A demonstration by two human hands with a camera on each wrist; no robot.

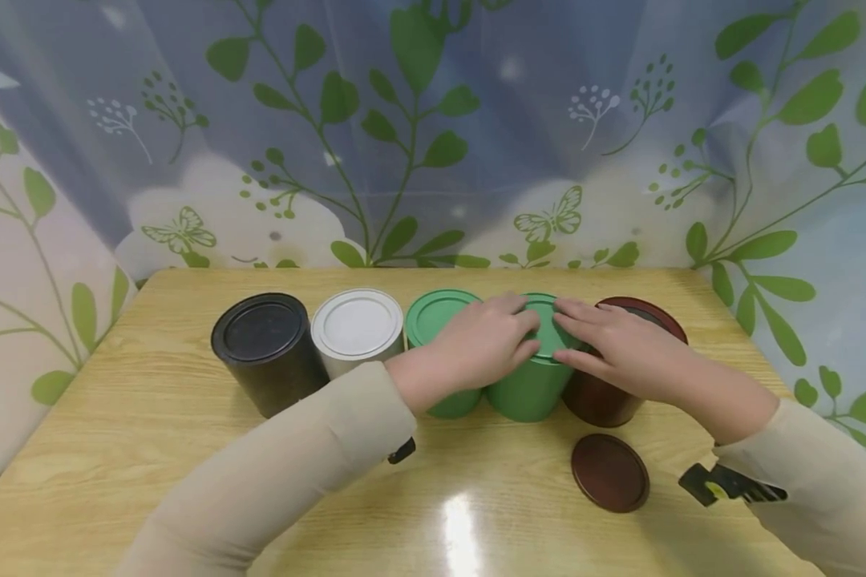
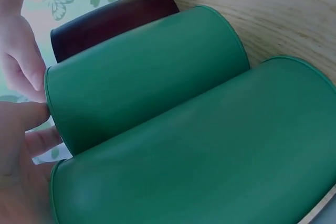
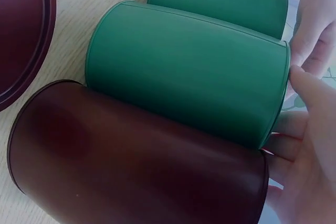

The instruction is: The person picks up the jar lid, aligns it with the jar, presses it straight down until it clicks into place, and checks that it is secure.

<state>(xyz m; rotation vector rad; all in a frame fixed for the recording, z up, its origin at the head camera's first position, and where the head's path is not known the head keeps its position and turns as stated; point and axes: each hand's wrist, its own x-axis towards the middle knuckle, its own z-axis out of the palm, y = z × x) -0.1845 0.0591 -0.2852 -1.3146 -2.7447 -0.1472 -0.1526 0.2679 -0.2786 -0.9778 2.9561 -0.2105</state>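
Observation:
Five cylindrical canisters stand in a row; second from the right is a green canister [image 1: 523,393] with its green lid [image 1: 548,343] on top. My left hand [image 1: 482,340] rests on the left part of this lid, also reaching across the neighbouring green canister [image 1: 433,314]. From the right, my right hand [image 1: 624,349] lays its extended fingers on the same lid. Its palm is over the maroon canister [image 1: 595,401], whose top is partly hidden. In both wrist views the fingers are at the rim of the green canister [image 3: 189,72].
A maroon lid [image 1: 610,473] lies flat on the wooden table [image 1: 375,513], in front of the maroon canister. Farther left stand a white canister [image 1: 357,323] and a black canister [image 1: 263,330], both lidded. A leaf-patterned curtain [image 1: 476,200] hangs behind the table.

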